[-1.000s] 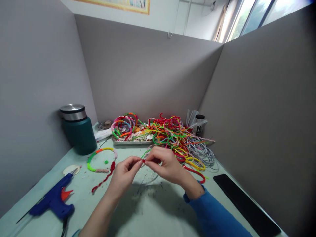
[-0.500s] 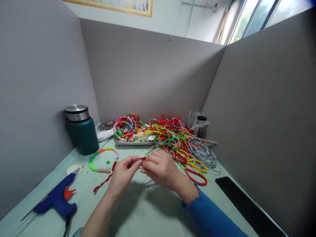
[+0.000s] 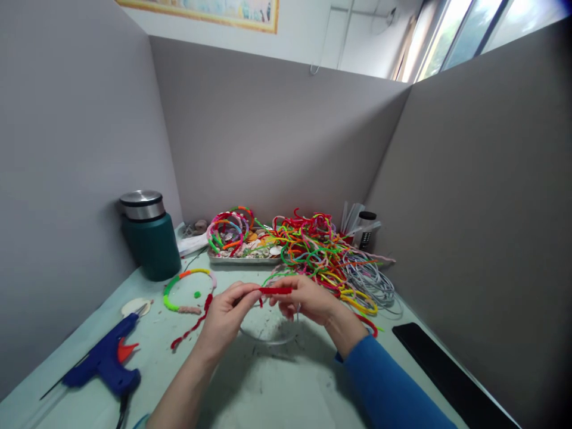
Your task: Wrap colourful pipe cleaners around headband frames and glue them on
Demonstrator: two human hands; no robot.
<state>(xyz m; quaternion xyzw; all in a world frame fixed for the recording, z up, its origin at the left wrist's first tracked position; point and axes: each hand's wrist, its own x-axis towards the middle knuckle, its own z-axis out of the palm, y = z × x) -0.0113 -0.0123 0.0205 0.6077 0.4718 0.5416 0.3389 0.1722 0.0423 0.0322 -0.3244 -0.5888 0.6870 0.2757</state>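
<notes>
My left hand (image 3: 227,313) pinches a red pipe cleaner (image 3: 276,291) between thumb and forefinger. A straight length of it runs right, across the fingers of my right hand (image 3: 304,298), and a short red end hangs below. The right fingers are bent around this length; their exact hold is partly hidden. A thin clear hoop (image 3: 269,342) curves below both hands, its upper part hidden by them. Left of my left hand, a multicoloured pipe-cleaner ring (image 3: 185,272) lies on the table, with a twisted red length (image 3: 190,331) trailing near it.
A blue glue gun (image 3: 102,357) and teal flask (image 3: 154,244) stand on the left. At the back are a metal tray (image 3: 243,261) with finished rings and buttons, and a tangled heap of pipe cleaners (image 3: 313,238). A black strip (image 3: 447,369) lies right. Grey partitions enclose the table.
My right hand has moved slightly right and its fingers have loosened from a tight pinch, baring the red length and the clear hoop. My left hand keeps its pinch.
</notes>
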